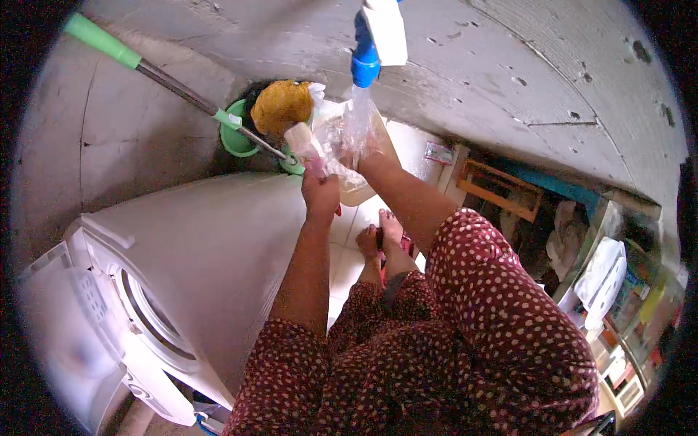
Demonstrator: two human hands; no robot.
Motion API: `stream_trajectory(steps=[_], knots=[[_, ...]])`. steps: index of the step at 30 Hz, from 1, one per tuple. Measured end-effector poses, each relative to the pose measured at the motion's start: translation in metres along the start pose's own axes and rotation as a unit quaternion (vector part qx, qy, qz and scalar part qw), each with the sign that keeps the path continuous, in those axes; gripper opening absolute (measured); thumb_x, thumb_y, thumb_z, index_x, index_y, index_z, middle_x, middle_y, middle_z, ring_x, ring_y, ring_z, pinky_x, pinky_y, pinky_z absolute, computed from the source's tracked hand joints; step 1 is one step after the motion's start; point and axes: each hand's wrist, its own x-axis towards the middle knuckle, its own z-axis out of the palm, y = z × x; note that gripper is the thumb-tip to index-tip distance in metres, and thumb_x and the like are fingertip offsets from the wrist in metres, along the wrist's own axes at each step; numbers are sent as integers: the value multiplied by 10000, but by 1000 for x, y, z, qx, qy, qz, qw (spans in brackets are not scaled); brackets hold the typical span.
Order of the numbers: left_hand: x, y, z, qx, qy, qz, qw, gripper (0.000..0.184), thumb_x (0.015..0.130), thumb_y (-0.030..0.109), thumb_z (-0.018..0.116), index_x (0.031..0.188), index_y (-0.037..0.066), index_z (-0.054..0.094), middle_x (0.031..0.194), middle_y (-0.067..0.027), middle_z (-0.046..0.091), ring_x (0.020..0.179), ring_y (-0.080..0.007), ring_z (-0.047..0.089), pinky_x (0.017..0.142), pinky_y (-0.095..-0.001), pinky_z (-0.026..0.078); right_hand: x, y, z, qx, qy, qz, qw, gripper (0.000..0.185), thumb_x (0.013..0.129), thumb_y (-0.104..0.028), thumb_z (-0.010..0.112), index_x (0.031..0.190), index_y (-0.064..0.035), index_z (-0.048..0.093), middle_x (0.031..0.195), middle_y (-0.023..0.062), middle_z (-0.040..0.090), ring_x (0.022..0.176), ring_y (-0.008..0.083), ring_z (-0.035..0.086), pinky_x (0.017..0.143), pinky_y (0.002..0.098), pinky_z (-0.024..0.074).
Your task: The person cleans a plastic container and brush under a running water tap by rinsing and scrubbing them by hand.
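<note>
My left hand (pixel 321 195) is closed around a pale, pinkish-white item (pixel 304 141) that sticks up past the fingers; I cannot make out whether it is a cloth or a packet. Its upper end is beige and blocky. My right hand (pixel 365 161) reaches into a pale plastic basin (pixel 385 145), under the running water. Splashing hides its fingers. Water (pixel 358 109) pours from a blue spout (pixel 365 67) on a white fitting above the basin. A red bit shows beside my left wrist.
At the left stands a white washing machine (pixel 211 247) with its lid raised. A green-handled mop (pixel 182 91) leans over a green bucket (pixel 234 138). A yellow-brown cloth (pixel 280 107) lies beside the basin. A wooden frame (pixel 502 190) and a cluttered shelf are at the right.
</note>
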Motion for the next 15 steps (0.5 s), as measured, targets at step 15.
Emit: stream_trajectory(steps=[15], knots=[[8,-67,-15,72,24,-17,997,357,675,59,530,1010,-43,458,940,-187,553,916,-329,533,802,-377,413,18,4,52,-105,-212,34,971,319,748,-321,552,866,-30,609,874,187,599,793,313,582,720,397,457]])
